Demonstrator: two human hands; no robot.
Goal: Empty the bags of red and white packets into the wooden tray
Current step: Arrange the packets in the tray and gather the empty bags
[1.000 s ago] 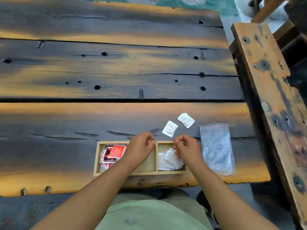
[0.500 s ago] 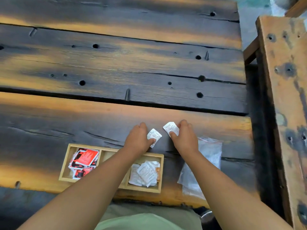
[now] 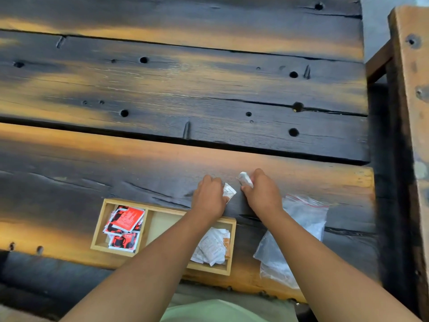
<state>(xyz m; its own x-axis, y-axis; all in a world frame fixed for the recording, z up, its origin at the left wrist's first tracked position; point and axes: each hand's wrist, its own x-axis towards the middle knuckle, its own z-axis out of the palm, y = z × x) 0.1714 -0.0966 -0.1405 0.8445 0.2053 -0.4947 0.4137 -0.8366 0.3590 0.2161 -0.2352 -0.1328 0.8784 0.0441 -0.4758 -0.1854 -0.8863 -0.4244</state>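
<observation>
A wooden tray [image 3: 102,225] with compartments sits at the table's near edge. Red packets [image 3: 126,220] fill its left compartment and white packets [image 3: 212,247] lie in its right one; the middle one shows bare wood. Beyond the tray, my left hand [image 3: 209,197] grips a white packet [image 3: 229,192] on the tabletop. My right hand [image 3: 262,194] holds a second white packet [image 3: 245,178], lifted at one end. A clear plastic bag [image 3: 299,228] with a red zip line lies flat, right of my right forearm.
The dark plank table [image 3: 185,89] with holes and cracks stretches far ahead. A rough wooden beam [image 3: 411,112] runs along the right, past a gap at the table's right edge. My green shirt shows at the bottom.
Both hands moved from over the tray out to the two loose white packets on the table and closed on them. The camera shifted left and tilted closer.
</observation>
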